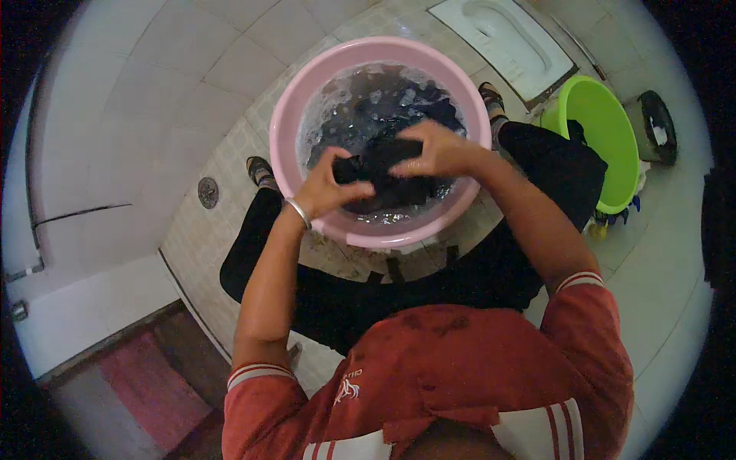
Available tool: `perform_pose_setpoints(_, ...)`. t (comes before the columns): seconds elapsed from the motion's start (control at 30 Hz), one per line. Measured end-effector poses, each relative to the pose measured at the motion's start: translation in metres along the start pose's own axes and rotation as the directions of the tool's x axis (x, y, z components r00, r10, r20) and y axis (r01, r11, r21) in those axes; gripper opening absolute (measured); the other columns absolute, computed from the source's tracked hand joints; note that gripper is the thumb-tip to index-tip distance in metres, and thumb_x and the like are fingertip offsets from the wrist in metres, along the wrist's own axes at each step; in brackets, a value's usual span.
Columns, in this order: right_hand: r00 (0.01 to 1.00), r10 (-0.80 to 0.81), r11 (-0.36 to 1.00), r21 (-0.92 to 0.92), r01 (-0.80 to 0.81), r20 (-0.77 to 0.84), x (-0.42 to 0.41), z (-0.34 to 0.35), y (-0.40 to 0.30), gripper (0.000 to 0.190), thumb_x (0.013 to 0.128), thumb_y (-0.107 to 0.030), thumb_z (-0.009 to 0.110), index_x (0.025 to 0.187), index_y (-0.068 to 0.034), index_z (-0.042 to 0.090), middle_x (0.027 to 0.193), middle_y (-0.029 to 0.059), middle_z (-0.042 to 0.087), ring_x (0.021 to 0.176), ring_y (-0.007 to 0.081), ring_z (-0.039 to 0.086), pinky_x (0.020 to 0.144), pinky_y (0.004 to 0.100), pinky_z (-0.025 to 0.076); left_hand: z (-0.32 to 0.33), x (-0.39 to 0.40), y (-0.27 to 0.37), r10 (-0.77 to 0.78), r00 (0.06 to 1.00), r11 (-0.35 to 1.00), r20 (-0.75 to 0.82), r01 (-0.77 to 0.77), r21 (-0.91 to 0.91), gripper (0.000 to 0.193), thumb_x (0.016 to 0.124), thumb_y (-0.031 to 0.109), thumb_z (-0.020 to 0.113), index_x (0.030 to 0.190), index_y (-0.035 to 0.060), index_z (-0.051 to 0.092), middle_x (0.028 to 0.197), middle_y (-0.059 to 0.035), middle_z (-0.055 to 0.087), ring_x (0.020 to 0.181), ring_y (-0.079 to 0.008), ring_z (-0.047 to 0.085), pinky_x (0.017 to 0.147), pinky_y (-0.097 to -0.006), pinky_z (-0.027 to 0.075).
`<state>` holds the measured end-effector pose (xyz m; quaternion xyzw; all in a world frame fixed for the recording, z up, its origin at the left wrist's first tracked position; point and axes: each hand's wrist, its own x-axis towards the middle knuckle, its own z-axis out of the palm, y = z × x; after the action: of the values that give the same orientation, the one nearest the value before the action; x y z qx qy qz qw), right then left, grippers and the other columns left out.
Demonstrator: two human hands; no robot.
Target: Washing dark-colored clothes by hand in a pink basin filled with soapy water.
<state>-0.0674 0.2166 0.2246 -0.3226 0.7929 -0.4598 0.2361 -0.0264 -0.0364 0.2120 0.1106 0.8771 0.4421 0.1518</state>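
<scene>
A round pink plastic basin (379,238) stands on the tiled floor between the knees, holding cloudy, sudsy water and dark wet cloth (385,178). Over the near left part of the basin, my left hand (333,184) has its thumb and fingers curved around a bunched piece of the black cloth. My right hand (434,152) is at the right side, above the same cloth, its fingers spread and somewhat blurred. Whether its fingertips grip any fabric cannot be made out. A metal bangle circles my left wrist.
A lime-green tub (604,138) stands at the right with something dark at its rim, beside a dark-rimmed bin (658,126). A white squat toilet (509,43) lies beyond the basin. A round floor drain (208,192) is at the left, and a reddish mat (155,391) lies lower left.
</scene>
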Motion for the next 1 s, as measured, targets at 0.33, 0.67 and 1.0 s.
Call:
perform_pose_setpoints(0.33, 0.829, 0.450, 0.337, 0.923, 0.185, -0.330, 0.045, 0.036, 0.042, 0.032, 0.068, -0.010, 0.056, 0.099, -0.005, 0.062, 0.094, 0.0084, 0.061, 0.085, 0.0190, 0.058, 0.080, 0.0301, 0.047, 0.050, 0.020, -0.012, -0.381, 0.917, 0.167, -0.122, -0.062, -0.984, 0.034, 0.079, 0.020, 0.064, 0.105, -0.0011, 0.056, 0.101, -0.0073, 0.062, 0.092, -0.0215, 0.060, 0.085, -0.0355, 0.047)
perform_pose_setpoints(0.67, 0.701, 0.005, 0.970, -0.166, -0.176, -0.713, 0.076, 0.082, -0.013, 0.021, 0.070, -0.028, 0.058, 0.065, -0.008, 0.059, 0.070, 0.0140, 0.061, 0.064, 0.0325, 0.060, 0.059, 0.0420, 0.049, 0.092, 0.027, 0.012, -0.483, 0.874, -0.174, 0.052, -0.037, -0.984, 0.030, 0.089, 0.029, 0.047, 0.109, 0.0079, 0.055, 0.097, -0.0068, 0.060, 0.090, -0.0231, 0.058, 0.084, -0.0396, 0.046)
perform_pose_setpoints(1.0, 0.653, 0.021, 0.981, -0.110, -0.159, -0.757, 0.069, 0.074, 0.008, 0.027, 0.077, -0.033, 0.053, 0.070, -0.009, 0.062, 0.071, 0.0148, 0.062, 0.067, 0.0352, 0.061, 0.064, 0.0449, 0.049, 0.087, 0.007, 0.004, -0.490, 0.865, 0.008, 0.112, 0.133, -0.991, 0.033, 0.090, 0.029, 0.046, 0.112, 0.0054, 0.053, 0.100, -0.0063, 0.060, 0.090, -0.0202, 0.059, 0.080, -0.0345, 0.049)
